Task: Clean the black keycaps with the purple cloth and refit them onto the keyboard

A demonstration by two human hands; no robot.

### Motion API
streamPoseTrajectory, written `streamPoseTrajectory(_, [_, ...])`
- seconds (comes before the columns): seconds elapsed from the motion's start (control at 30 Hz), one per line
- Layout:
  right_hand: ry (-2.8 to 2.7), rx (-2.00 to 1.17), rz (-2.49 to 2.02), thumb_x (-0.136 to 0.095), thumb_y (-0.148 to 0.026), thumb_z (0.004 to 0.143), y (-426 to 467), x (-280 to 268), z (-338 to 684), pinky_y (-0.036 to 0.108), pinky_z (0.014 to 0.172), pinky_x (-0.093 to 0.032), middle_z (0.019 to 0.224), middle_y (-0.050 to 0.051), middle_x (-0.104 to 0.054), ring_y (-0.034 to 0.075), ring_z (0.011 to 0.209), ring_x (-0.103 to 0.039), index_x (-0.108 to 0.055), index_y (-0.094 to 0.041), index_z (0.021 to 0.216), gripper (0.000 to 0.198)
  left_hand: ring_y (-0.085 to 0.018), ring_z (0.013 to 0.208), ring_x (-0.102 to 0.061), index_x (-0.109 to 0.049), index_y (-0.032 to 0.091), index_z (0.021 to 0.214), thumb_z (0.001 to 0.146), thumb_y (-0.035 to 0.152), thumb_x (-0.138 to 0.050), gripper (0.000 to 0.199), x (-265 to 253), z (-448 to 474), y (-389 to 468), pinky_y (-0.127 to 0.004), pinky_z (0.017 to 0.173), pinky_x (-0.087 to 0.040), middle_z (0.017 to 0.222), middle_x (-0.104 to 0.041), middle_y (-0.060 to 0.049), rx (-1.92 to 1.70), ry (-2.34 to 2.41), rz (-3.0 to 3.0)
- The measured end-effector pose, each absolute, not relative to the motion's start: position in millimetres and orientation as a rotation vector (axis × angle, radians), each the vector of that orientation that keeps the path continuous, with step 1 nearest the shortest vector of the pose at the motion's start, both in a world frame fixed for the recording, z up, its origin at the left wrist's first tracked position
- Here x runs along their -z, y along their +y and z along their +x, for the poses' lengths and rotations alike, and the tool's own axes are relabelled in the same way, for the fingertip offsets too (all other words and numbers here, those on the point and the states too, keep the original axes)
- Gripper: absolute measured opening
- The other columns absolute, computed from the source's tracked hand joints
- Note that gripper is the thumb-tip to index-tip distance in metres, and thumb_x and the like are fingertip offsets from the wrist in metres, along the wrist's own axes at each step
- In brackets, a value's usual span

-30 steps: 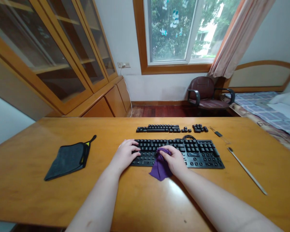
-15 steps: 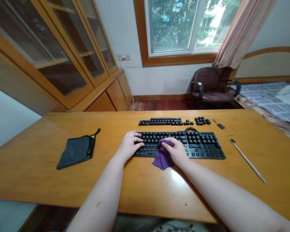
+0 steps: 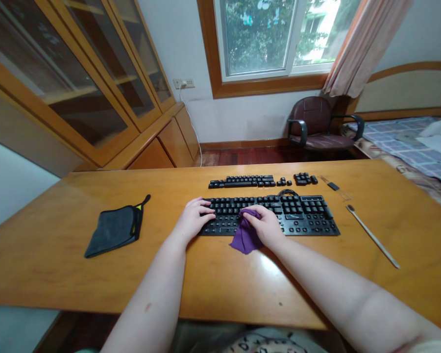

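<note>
A black keyboard lies flat on the desk in front of me, with keycaps gone from its lower rows and from much of its right side. My left hand rests on the keyboard's left end, fingers stretched over the keys and thumb apart. Pinched in my right hand is a purple cloth, pressed to the middle of the keyboard. The cloth's loose corner hangs over the front edge onto the desk. Behind the keyboard stand removed keycaps in rows, with a smaller group of keycaps to their right.
On the wooden desk, a folded grey cloth with black edging lies at left. At right are a thin long-handled brush and a wire keycap puller. Beyond the desk stand a chair and a glass-door cabinet.
The whole view has shifted slightly, so the desk and its things sit a little higher and further left. Both hands keep nearly the same places on the keyboard.
</note>
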State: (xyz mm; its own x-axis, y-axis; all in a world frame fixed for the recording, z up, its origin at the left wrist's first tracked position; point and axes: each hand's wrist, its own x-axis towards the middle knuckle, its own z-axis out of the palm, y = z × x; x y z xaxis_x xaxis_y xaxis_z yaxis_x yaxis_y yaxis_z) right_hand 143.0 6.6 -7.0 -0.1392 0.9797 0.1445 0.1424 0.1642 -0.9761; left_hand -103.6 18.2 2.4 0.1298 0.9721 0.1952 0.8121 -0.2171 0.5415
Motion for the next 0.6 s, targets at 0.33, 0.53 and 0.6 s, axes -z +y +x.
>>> streamPoseTrajectory(0.33, [-1.48,-1.11,-1.125,-0.061,-0.033,0.075,7.5,10.4,142.9,0.033,0.078,-0.046,0.086,0.005,-0.069,0.02,0.082,-0.062,-0.069,-0.019,0.086,0.019,-0.026,0.113,-0.048,-0.074,0.026,0.072,0.07,0.032,-0.067,0.009,-1.3,-102.9,18.7,-0.044,0.1,-0.035,0.102,-0.067,-0.003,-0.708,1.73,2.168])
streamPoseTrajectory(0.53, [-1.461,-1.118,-1.121,-0.062,-0.033,0.075,7.9,11.9,141.8,0.033,0.076,-0.047,0.085,0.005,-0.069,0.019,0.079,-0.062,-0.069,-0.019,0.085,0.019,-0.025,0.111,-0.05,-0.072,0.026,0.069,0.072,0.031,-0.066,0.008,-6.7,-98.7,14.9,-0.049,0.103,-0.029,0.101,-0.066,-0.003,-0.719,1.708,2.289])
streamPoseTrajectory(0.6, [-1.457,-1.121,-1.118,-0.062,-0.034,0.075,7.9,12.3,141.8,0.032,0.075,-0.047,0.085,0.005,-0.069,0.019,0.079,-0.062,-0.069,-0.019,0.085,0.019,-0.025,0.112,-0.049,-0.071,0.027,0.069,0.072,0.03,-0.065,0.008,-9.6,-97.3,13.3,-0.051,0.106,-0.022,0.101,-0.066,-0.002,-0.713,1.68,2.341])
